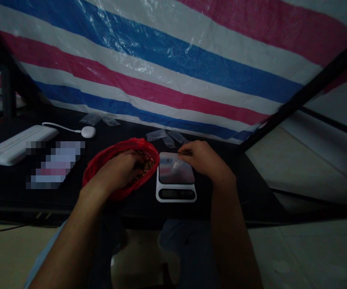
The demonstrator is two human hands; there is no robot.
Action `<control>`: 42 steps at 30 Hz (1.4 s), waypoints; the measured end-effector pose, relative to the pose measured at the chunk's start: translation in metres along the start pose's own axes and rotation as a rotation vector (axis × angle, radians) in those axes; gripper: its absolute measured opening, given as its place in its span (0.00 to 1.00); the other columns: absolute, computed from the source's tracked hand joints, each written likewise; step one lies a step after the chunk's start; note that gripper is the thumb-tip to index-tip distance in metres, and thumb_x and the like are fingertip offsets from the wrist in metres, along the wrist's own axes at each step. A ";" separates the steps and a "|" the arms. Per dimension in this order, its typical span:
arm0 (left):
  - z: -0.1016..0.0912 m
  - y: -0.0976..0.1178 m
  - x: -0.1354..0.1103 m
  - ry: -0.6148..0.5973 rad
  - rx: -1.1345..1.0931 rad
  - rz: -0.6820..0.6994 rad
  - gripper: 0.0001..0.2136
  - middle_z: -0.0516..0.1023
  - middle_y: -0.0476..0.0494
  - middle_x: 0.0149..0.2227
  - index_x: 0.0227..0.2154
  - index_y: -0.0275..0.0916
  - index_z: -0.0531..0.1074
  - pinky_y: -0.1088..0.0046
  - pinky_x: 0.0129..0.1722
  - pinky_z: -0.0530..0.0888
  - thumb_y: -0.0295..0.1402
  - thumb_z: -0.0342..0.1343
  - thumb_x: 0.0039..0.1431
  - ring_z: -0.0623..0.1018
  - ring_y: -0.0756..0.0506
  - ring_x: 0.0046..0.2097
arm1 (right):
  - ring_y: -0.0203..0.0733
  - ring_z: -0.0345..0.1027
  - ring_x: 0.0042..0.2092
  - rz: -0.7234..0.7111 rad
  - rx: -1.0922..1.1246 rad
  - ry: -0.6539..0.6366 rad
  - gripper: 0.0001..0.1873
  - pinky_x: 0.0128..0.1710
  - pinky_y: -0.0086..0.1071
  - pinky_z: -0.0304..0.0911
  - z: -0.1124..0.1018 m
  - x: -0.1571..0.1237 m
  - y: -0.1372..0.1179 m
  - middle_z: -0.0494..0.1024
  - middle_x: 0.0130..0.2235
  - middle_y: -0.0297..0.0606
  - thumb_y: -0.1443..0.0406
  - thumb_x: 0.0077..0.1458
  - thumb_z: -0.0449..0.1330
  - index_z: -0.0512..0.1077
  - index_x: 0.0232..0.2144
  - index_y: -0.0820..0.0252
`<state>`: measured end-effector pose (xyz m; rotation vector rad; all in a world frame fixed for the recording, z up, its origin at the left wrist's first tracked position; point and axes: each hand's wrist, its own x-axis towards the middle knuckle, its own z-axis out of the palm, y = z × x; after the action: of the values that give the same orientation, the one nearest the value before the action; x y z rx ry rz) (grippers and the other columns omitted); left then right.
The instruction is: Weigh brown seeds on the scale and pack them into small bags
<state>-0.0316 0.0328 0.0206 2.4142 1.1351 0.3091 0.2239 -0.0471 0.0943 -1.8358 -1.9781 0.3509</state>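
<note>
While a dim black table [13,192] runs across the scene, a tarp [173,60] striped in blue, pink and white hangs behind it, and a dark frame bar [308,90] slants down on the right above a pale floor [299,249]. On the far left of the table lie a white keyboard [12,145] and a white mouse [88,131] on its cord. Small clear bags [165,136] lie at the far edge, just beyond the scale.

A red bag [101,164] sits open near the middle of the table, holding loose brown material [147,163]. Just to its right, touching or nearly so, stands a white scale [176,192] with a grey plate.

The left hand [120,169] reaches into the mouth of the red bag from the near side, fingers curled down among the brown material; whether it grips any cannot be told. The right hand [205,160] hovers over the far right corner of the scale's plate, palm down, its fingertips pinched together on a small brownish bit [184,153]. Both forearms stretch forward from the near edge, bare, the left one angled to the right, the right one nearly straight.
</note>
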 end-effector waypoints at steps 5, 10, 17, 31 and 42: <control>-0.008 0.013 -0.001 0.073 0.040 0.086 0.18 0.80 0.39 0.56 0.53 0.43 0.79 0.57 0.57 0.73 0.36 0.52 0.65 0.79 0.35 0.54 | 0.49 0.81 0.41 -0.001 0.004 0.009 0.11 0.43 0.40 0.74 0.008 0.001 0.006 0.86 0.39 0.41 0.75 0.52 0.68 0.84 0.35 0.55; -0.007 0.039 0.007 0.173 0.021 0.211 0.16 0.81 0.39 0.51 0.49 0.39 0.79 0.60 0.55 0.74 0.36 0.48 0.69 0.79 0.38 0.51 | 0.49 0.81 0.41 -0.009 0.001 -0.021 0.13 0.42 0.40 0.74 0.006 0.001 0.007 0.86 0.38 0.41 0.76 0.51 0.68 0.84 0.36 0.56; 0.007 0.067 0.027 0.110 0.120 0.214 0.15 0.78 0.39 0.48 0.49 0.41 0.80 0.64 0.48 0.76 0.32 0.49 0.69 0.80 0.39 0.49 | 0.46 0.80 0.43 0.039 -0.004 -0.060 0.11 0.43 0.36 0.72 0.003 0.001 0.005 0.86 0.40 0.41 0.74 0.54 0.68 0.83 0.39 0.57; 0.017 0.070 0.041 0.089 0.191 0.187 0.13 0.78 0.41 0.47 0.48 0.44 0.80 0.67 0.40 0.74 0.30 0.52 0.67 0.81 0.39 0.46 | 0.47 0.80 0.45 0.023 0.050 -0.096 0.13 0.44 0.36 0.73 0.002 0.001 0.006 0.85 0.42 0.42 0.75 0.55 0.67 0.83 0.42 0.58; 0.010 0.075 0.036 0.212 0.049 0.229 0.12 0.78 0.40 0.46 0.44 0.38 0.78 0.63 0.46 0.75 0.32 0.49 0.70 0.80 0.40 0.45 | 0.45 0.80 0.44 -0.056 0.162 -0.082 0.11 0.46 0.36 0.72 -0.003 -0.001 0.008 0.86 0.42 0.40 0.73 0.59 0.64 0.83 0.41 0.57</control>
<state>0.0453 0.0158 0.0487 2.6081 0.9597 0.6306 0.2321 -0.0472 0.0929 -1.6864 -1.9879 0.5601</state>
